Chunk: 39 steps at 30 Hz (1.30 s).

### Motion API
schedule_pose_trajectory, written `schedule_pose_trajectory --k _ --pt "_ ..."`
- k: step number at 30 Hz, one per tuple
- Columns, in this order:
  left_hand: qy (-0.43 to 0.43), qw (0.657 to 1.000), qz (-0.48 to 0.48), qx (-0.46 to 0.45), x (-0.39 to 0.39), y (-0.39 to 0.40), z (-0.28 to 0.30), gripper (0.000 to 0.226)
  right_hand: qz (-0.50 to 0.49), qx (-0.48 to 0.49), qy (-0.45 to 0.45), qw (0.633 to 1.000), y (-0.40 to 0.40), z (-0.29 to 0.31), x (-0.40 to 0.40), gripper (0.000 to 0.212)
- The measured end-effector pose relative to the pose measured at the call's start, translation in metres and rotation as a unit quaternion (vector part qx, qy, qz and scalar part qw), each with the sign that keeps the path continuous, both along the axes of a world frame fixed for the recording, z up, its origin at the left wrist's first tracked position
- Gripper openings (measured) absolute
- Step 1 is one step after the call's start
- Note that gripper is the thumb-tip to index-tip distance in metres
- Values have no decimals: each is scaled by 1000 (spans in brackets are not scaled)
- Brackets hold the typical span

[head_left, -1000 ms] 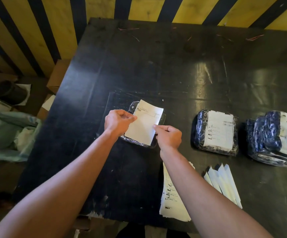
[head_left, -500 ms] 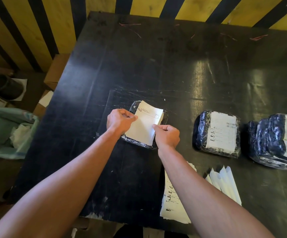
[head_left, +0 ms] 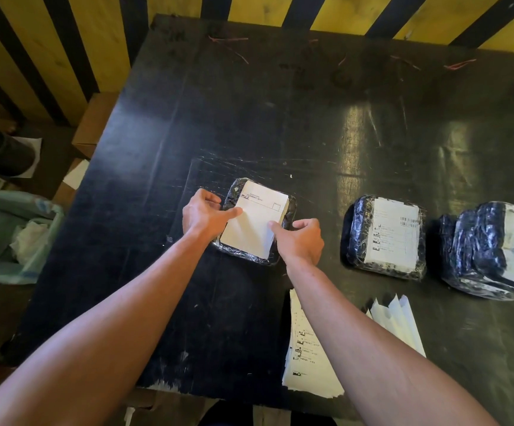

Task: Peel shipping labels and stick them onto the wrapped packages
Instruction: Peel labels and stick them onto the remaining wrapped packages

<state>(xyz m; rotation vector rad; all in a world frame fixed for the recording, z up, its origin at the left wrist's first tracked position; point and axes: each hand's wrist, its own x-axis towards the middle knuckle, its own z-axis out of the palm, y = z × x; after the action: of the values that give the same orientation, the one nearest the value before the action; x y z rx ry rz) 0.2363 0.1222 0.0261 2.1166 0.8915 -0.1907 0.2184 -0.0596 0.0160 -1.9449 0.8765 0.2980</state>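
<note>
A white shipping label (head_left: 254, 221) lies over a dark plastic-wrapped package (head_left: 232, 195) near the middle of the black table (head_left: 280, 118). My left hand (head_left: 203, 213) pinches the label's left edge, thumb on top. My right hand (head_left: 300, 239) pinches its lower right edge. Two more wrapped packages lie to the right, one (head_left: 357, 238) and another (head_left: 477, 241) at the frame's edge, each with a label stuck on. A stack of unpeeled labels (head_left: 306, 364) lies near the front edge, partly under my right forearm.
Several peeled white backing strips (head_left: 398, 321) lie fanned beside the label stack. Left of the table on the floor are a green bag (head_left: 9, 235) with crumpled paper, a cardboard box (head_left: 95, 124) and a dark round bin (head_left: 3, 152). A yellow and black striped wall stands behind.
The label has come down flatter onto the package, and both hands have stayed at its edges.
</note>
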Motion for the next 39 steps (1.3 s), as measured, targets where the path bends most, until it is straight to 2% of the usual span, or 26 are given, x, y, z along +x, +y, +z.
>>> schedule_pose_trajectory --k 4,11,29,32,34,36,38,39 --pt "15 1000 -19 -9 -3 1 1 60 -3 54 12 998 -1 -5 1 47" --pt "-11 1000 0 -25 -14 -3 3 37 11 56 -21 998 -5 -7 4 43" --pt "-69 994 30 -82 -25 -5 -4 40 37 36 -79 996 -10 -13 6 36" --pt "-73 995 6 -63 -28 -6 -11 41 56 29 -52 997 -13 -21 1 43" --pt "-76 996 -11 -46 -30 -6 -14 42 82 -17 -49 995 -12 -17 -5 53" --pt "-92 994 -38 -35 -32 -4 -18 43 162 -148 -145 965 -8 -14 -14 62" --pt "-100 992 -67 -34 -34 -2 -19 47 302 -248 -257 884 0 -10 -23 67" --pt "-99 991 -78 -38 -34 -1 -20 48 380 -266 -277 842 5 -10 -27 68"
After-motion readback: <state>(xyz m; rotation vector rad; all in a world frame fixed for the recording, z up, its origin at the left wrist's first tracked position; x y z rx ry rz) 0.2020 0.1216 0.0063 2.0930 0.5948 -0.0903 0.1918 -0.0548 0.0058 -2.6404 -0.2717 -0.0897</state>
